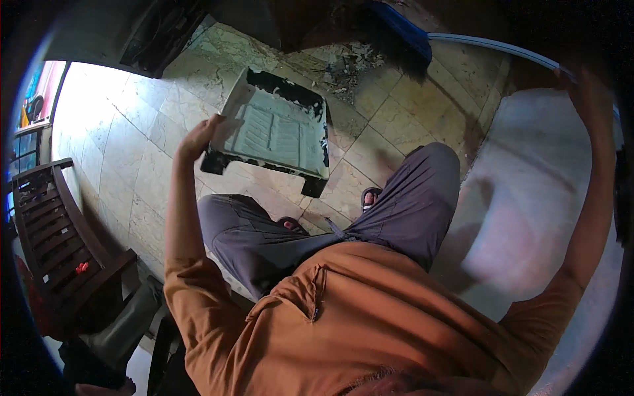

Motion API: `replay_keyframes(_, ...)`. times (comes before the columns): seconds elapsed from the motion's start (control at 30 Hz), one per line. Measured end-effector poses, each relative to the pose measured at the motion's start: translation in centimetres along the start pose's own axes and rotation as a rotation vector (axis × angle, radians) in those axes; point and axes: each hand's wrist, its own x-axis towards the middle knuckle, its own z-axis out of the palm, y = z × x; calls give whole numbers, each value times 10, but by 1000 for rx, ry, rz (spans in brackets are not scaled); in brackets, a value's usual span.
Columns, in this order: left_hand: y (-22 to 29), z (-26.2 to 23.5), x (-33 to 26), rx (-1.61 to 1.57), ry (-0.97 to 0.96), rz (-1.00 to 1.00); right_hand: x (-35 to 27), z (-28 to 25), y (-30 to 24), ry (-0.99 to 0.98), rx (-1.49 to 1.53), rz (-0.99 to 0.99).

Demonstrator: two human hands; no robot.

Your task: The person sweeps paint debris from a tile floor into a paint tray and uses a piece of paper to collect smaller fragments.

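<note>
In the left hand (199, 140) is a tray (272, 132).

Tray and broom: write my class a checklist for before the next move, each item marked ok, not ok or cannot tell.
1. Left hand on tray: ok, gripping its left side.
2. Right hand on broom handle: ok, gripping it.
3. Tray flat on floor: cannot tell.
4. Bristles touching floor: cannot tell.
5. Debris pile inside tray: not ok, it lies on the floor beyond.
</note>
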Motion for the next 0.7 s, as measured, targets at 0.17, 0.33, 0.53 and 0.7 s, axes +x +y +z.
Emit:
replay_keyframes(0.17,30,-18,21,207,-149,7,10,7,6,-32,61,-40)
replay_keyframes(0.33,35,-7,55,69,-236,-205,11,-6,-1,-81,72,-34)
replay_keyframes(0.53,48,-1,84,24,-178,-331,1,-23,-17,-65,40,-76)
replay_keyframes(0.7,36,-2,108,66,-87,-375,11,-38,-38,-77,92,-116)
